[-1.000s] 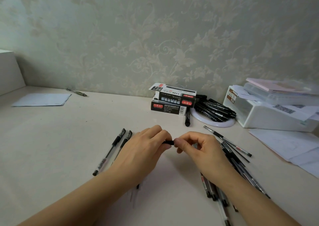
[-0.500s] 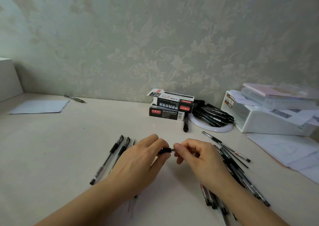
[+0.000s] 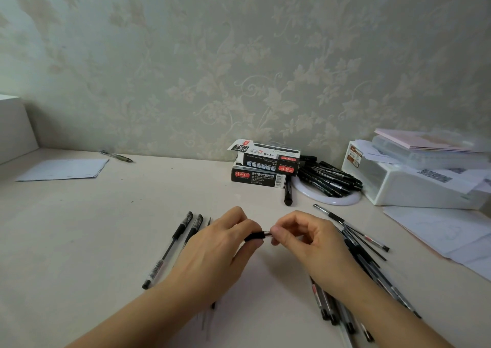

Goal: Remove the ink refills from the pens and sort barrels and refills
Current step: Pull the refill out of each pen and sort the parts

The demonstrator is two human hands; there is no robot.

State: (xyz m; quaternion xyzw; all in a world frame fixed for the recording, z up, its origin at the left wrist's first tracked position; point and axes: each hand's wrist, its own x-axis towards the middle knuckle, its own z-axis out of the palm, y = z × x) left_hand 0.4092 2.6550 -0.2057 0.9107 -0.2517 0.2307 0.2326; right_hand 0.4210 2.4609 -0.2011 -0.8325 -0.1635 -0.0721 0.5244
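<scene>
Gripped: one pen (image 3: pixel 257 235), above table (image 3: pixel 79 228) centre; left hand (image 3: pixel 212 252) curled round black grip section, right hand (image 3: pixel 310 241) pinching other end. Barrels (image 3: pixel 172 246) lay left; pens (image 3: pixel 366 254) right.

Wallpaper (image 3: pixel 239 55): pale grey-green, cream leaf-and-vine pattern. Desk (image 3: pixel 79 228): off-white beige. Pen boxes (image 3: pixel 261 168) at 12 o'clock: black, red labels, white print. Pens on the ring (image 3: pixel 329 179) at 1 o'clock: black; ring (image 3: pixel 326 200) white. Storage box (image 3: pixel 414 185) at 2 o'clock: white, pink pad (image 3: pixel 422 140) on top. Paper sheet (image 3: pixel 63 169) at 10 o'clock: white. Loose pens (image 3: pixel 170 249) at 9 o'clock: clear barrels, black grips.
</scene>
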